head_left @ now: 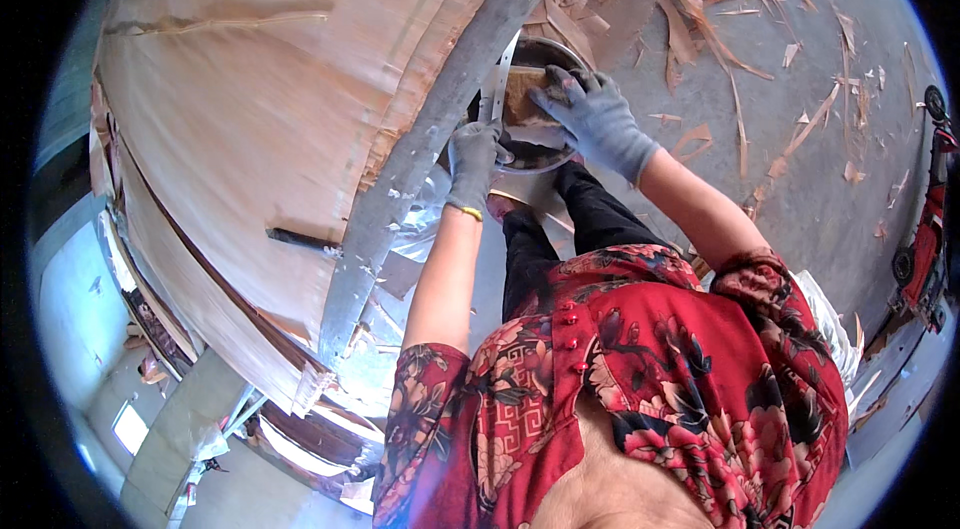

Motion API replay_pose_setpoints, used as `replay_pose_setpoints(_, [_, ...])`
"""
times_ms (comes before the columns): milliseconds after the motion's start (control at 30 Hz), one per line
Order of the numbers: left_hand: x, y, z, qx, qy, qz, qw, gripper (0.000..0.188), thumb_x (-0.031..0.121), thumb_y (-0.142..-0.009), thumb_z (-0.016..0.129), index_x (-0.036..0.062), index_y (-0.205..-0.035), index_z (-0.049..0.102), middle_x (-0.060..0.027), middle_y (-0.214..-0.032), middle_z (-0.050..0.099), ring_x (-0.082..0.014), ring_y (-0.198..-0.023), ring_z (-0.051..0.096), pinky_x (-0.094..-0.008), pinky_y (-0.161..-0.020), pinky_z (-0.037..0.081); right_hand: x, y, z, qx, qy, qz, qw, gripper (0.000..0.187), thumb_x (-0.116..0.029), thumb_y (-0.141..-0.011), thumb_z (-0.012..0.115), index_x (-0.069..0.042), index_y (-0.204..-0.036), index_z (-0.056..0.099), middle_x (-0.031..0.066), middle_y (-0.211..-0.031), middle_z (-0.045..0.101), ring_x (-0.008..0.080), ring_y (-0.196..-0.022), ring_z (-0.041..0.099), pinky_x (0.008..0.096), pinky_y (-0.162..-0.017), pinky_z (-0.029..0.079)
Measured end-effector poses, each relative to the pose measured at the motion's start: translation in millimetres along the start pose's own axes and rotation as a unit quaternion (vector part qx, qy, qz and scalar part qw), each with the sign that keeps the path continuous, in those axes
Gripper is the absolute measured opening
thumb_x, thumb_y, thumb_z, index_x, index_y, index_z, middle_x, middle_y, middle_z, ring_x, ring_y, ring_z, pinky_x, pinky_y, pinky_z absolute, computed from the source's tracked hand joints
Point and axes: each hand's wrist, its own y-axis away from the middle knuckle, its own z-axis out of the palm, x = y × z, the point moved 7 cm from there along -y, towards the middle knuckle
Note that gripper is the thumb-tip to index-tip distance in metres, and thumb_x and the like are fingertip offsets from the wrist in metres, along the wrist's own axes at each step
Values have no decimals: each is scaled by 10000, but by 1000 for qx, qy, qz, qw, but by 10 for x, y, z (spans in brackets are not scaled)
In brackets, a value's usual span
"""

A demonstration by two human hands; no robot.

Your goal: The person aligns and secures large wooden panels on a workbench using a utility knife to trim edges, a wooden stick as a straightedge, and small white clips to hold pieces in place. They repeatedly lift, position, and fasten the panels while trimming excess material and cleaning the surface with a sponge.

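Observation:
My left hand (475, 163), in a grey glove, is closed round the lower end of a flat metal strip (499, 81) that looks like a blade. The strip stands along the left side of a round basin (573, 57) with a shiny rim. Inside the basin lies a tan-brown block (521, 97), and dark matter shows around it. Over the basin's right side is my gloved right hand (600, 123), its thumb and fingers apart, the tips at the block's right edge. Whether they press on it is hard to see.
On my left rises a large stack of thin brown wood sheets (270, 59) along a grey metal edge (440, 119). Torn veneer strips (690, 19) litter the grey floor. A red wheeled vehicle (930, 219) stands at the far right. My legs (600, 204) are just below the basin.

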Motion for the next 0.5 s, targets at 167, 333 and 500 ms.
replay_pose_setpoints(167, [-384,-284,-55,-44,-74,75,993,123,97,-792,546,16,-705,579,-75,-515,541,-161,-395,498,-328,-386,400,53,94,-22,-59,-60,43,995,625,-285,-659,688,-289,-1248,479,115,-1105,504,310,-894,510,413,-733,408])
replay_pose_setpoints(333, [-95,-254,293,-28,-111,-70,991,149,148,-716,587,17,-707,657,-171,-697,650,-230,-589,645,-321,-498,481,32,362,-286,29,-68,99,992,581,-277,-654,676,-262,-1212,511,127,-1064,495,327,-888,497,420,-744,407])
replay_pose_setpoints(500, [-511,-746,228,29,-303,94,948,148,125,-715,577,-2,-689,648,-158,-721,654,-250,-621,652,-343,-496,495,-54,-57,67,40,-30,58,997,459,-213,-690,633,-226,-1143,555,109,-1056,493,290,-865,509,391,-664,412])
